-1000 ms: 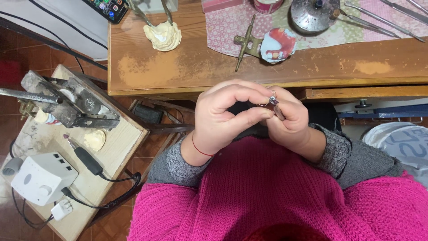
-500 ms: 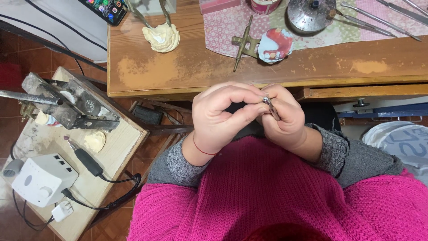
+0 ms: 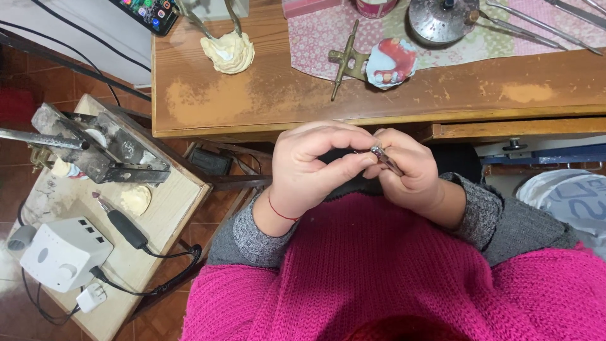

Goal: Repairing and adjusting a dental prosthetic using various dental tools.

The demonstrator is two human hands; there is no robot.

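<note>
Both hands meet in front of my chest, just below the front edge of the wooden workbench (image 3: 265, 101). My right hand (image 3: 410, 170) grips a slim metal hand tool (image 3: 384, 158) whose tip points up and to the left. My left hand (image 3: 312, 167) curls toward that tip, thumb and fingertips pinched at it. Whether something small sits between those fingers stays hidden. A red thread circles my left wrist. Grey cuffs and a pink knitted sweater fill the bottom of the view.
On the bench lie a denture model (image 3: 391, 60) on a brass articulator (image 3: 344, 60), a cream plaster lump (image 3: 228, 52), a metal lid (image 3: 442, 19), long instruments (image 3: 524, 31) and a phone (image 3: 148, 12). A side stand at left holds a metal press (image 3: 95, 148), a handpiece (image 3: 123, 224) and a white control box (image 3: 63, 252).
The hands stay together with only small finger movements around the tool tip. The view has shifted slightly, so the bench items sit a little higher in frame.
</note>
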